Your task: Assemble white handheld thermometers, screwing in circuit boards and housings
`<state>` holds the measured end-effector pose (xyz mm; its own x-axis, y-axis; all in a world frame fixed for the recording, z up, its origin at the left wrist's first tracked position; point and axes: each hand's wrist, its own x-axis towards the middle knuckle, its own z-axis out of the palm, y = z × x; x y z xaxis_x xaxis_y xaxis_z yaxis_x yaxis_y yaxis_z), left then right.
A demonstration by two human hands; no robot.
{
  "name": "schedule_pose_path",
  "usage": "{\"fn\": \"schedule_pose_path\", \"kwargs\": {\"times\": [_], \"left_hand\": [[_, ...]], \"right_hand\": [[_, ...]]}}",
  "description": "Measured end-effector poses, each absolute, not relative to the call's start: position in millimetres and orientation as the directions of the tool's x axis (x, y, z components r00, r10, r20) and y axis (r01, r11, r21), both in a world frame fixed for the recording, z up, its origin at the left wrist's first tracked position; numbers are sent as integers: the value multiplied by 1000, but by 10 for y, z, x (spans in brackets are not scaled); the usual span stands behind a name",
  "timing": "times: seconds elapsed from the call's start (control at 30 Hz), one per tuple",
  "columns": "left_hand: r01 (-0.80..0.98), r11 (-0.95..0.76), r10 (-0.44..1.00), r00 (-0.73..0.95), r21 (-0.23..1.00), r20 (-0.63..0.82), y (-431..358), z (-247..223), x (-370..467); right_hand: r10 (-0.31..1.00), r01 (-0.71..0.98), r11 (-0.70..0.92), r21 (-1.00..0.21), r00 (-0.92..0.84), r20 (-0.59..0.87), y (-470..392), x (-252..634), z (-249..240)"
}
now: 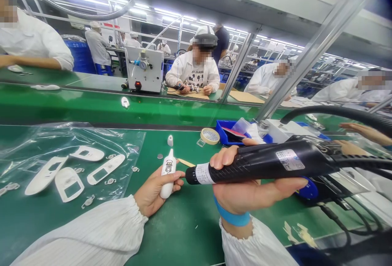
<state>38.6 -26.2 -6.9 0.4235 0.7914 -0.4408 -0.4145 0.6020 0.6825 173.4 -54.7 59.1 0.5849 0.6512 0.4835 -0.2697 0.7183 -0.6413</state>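
Note:
In my left hand [152, 191] is a white digital thermometer [166, 187], held tip up with the thumb across its front. A small window in its face shows metal parts. My right hand [237, 197] grips a black electric screwdriver [260, 162] with a white scale collar, lying nearly level. The screwdriver's nose points left, close to my left fingertips; I cannot tell whether it touches the thermometer. Just beyond the thermometer stand a small white cap [170, 139] and a round coin cell [159, 156]. A thin yellowish stick [185, 162] lies beside it.
On the left, a clear plastic bag [128, 143] bears several white housing shells [72, 184] and small parts. A tape roll [210, 135] and a blue bin [223, 138] stand behind. A green conveyor belt [92, 104] runs across. Cables hang at right; co-workers sit opposite.

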Motion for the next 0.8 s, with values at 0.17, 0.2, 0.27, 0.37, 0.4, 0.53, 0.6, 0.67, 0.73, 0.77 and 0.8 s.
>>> {"fn": "schedule_pose_path", "kwargs": {"times": [0.17,0.2,0.27,0.37,0.4,0.53,0.6,0.67,0.73,0.77,0.8], "left_hand": [[-415,592,798,419,690,-433,-267,-94,374],[-409,579,806,416,706,-420,-272,-102,375],[-366,542,823,416,757,-387,-291,-118,386],[-265,471,838,434,841,-332,-331,-131,418],[-238,450,840,441,860,-318,-343,-131,428],[-212,402,845,461,891,-272,-368,-118,450],[-213,404,845,460,890,-274,-369,-117,450],[-212,413,843,458,886,-283,-367,-122,446],[-215,416,841,459,883,-285,-364,-129,442],[-216,415,842,459,884,-284,-363,-131,441],[-217,415,843,458,884,-283,-363,-131,441]], "right_hand": [[661,-285,711,-643,583,472,-550,1755,608],[658,-280,713,-643,585,474,-554,1763,619],[636,-260,731,-631,595,492,-569,1774,649],[619,-245,755,-609,574,536,-596,1745,685],[623,-252,757,-603,554,551,-602,1720,687],[652,-335,756,-562,455,607,-604,1577,628],[642,-376,766,-521,439,628,-593,1512,579],[640,-399,768,-502,435,633,-575,1470,535],[644,-404,764,-502,431,632,-556,1451,503],[648,-405,760,-508,424,633,-548,1447,491],[655,-407,754,-515,413,633,-543,1444,481]]}}
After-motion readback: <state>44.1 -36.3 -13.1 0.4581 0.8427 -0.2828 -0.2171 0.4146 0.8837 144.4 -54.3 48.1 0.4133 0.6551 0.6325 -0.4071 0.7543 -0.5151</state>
